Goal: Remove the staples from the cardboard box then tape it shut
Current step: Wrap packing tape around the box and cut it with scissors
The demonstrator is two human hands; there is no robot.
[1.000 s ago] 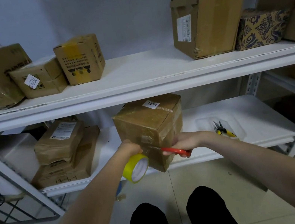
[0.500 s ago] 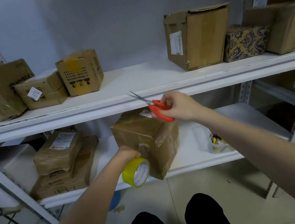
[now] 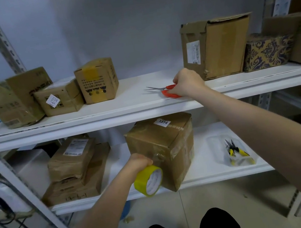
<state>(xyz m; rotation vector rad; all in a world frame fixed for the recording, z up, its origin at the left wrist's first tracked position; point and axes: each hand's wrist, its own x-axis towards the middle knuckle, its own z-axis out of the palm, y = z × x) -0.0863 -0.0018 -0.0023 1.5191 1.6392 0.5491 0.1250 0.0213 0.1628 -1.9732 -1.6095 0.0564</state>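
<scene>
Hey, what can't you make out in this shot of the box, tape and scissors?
Head view only:
- Staples on the cardboard box: too small to tell whether any remain.
- Tape roll free end: hidden by the left hand.
- Scissors handle loops: mostly covered by the right hand.
- Pliers: blurred, details too small.
</scene>
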